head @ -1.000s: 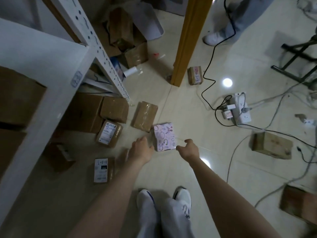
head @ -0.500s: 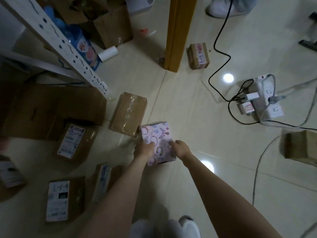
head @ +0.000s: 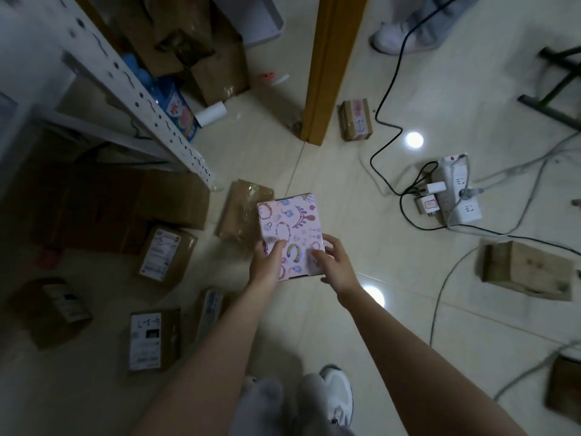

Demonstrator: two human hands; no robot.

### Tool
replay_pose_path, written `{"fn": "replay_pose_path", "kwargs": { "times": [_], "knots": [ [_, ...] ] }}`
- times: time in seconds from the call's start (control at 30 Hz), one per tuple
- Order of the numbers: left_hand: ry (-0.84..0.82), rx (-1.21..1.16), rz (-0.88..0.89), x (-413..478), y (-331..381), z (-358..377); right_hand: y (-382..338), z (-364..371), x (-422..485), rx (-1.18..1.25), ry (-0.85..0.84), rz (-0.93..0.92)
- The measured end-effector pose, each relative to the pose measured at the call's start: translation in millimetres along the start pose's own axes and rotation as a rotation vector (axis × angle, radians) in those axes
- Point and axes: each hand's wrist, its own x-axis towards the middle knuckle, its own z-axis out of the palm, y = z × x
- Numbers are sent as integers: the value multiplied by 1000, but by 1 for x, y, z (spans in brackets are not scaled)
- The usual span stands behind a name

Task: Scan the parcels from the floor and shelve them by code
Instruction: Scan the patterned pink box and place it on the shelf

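Observation:
A pink patterned parcel point(head: 290, 228) is lifted off the tiled floor, held flat between both hands at the centre. My left hand point(head: 267, 265) grips its near left corner with the thumb on top. My right hand point(head: 334, 262) holds the near right edge, fingers curled onto the top face. A taped brown parcel point(head: 240, 212) lies on the floor just left of it. Several brown parcels with white labels point(head: 160, 254) point(head: 146, 341) lie further left. The white metal shelf upright point(head: 141, 99) slants across the upper left.
A wooden post point(head: 327, 67) stands ahead, a small labelled box point(head: 356, 119) beside it. A white power strip point(head: 457, 190) with black and grey cables sprawls on the right, near an open brown box point(head: 528, 269). Another person's shoe point(head: 390, 39) is at the top.
Both hands reached down to the pink parcel, took hold of it and raised it off the floor toward me. The view dipped lower over the floor.

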Motion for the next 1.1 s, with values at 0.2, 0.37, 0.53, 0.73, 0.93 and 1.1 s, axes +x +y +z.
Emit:
{"fn": "replay_pose_path", "kwargs": {
  "times": [0.2,0.37,0.53,0.73,0.93,1.1],
  "knots": [
    [-12,-52,186,-104,108,-27,-113,-2,-110,78,96,-178],
    [-80,-79,274,-200,184,-51,-203,6,-225,129,235,-339],
    [-66,-29,280,-302,244,-77,-277,24,-341,74,336,-538],
    [-370,-451,179,-438,308,-140,-334,45,-460,49,227,-742],
    [-562,-767,91,-524,321,-205,-378,47,-533,201,101,-723],
    [-764,-931,31,-556,322,-224,-406,43,-547,139,172,-592]
  ]
}}
